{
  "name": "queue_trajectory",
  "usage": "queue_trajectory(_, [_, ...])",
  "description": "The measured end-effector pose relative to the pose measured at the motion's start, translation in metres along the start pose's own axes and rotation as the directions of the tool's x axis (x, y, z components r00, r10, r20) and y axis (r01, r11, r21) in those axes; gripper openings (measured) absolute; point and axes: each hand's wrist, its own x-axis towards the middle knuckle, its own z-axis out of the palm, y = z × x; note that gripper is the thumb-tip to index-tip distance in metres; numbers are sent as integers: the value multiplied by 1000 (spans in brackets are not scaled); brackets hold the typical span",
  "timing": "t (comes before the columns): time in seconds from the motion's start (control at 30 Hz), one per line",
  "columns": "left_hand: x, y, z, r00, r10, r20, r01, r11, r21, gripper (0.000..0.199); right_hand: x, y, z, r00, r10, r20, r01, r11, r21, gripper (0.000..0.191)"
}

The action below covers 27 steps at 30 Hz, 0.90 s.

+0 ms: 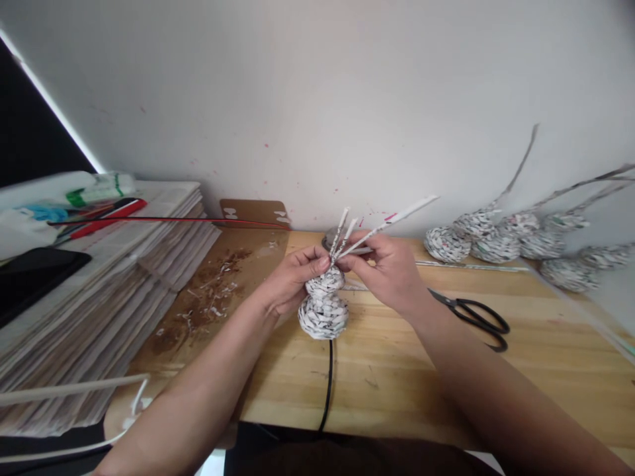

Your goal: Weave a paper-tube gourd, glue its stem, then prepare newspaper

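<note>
Between my hands is a gourd shape woven from rolled newspaper strips (323, 317), a small bulb above a bigger one. Several paper sticks (409, 209) fan out from its narrow top; the longest slants up to the right. My left hand (297, 277) is closed around the upper bulb and neck, thumb near the base of the sticks. My right hand (384, 268) pinches at the base of the sticks from the other side, fingers closed by the long paper stick. A dark round object (330, 239) lies partly hidden behind the hands.
Black-handled scissors (476, 316) lie right of my right arm. Several finished-looking woven gourds (449, 244) with long stems stand at the back right. Left, a tall newspaper stack (163, 251) bears a phone (40, 274) and a red cutter (109, 217). A black cable (328, 383) crosses the table's front.
</note>
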Motion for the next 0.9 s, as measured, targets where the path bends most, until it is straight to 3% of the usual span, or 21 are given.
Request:
queue_trajectory(0.07, [0,0,-2,1000,8,6,-8,1000,0,37,1,6,4,991,127,-48,-116,975,191,35])
queue_trajectory(0.13, [0,0,-2,1000,12,15,-12,1000,11,38,3,11,7,969,245,-17,-224,911,348,48])
queue_trajectory(0.2, [0,0,-1,1000,2,15,-2,1000,22,40,4,13,9,940,324,105,-336,837,432,45])
queue_trajectory(0.27, [0,-1,1,1000,-6,2,6,1000,30,43,3,14,10,924,323,207,-383,806,451,35])
queue_trajectory(0.33, [1,-2,4,1000,-1,-22,2,999,50,45,1,15,10,933,277,230,-353,832,428,30])
queue_trajectory(0.53, [2,-9,0,991,100,-94,-80,977,197,65,-4,16,10,969,207,133,-237,928,286,22])
queue_trajectory(0.7, [1,-4,-5,993,118,0,-109,916,385,80,-4,19,9,987,159,9,-158,972,176,21])
queue_trajectory(0.9, [-3,3,4,990,129,58,-132,698,704,46,-4,11,4,987,88,134,-81,995,-58,16])
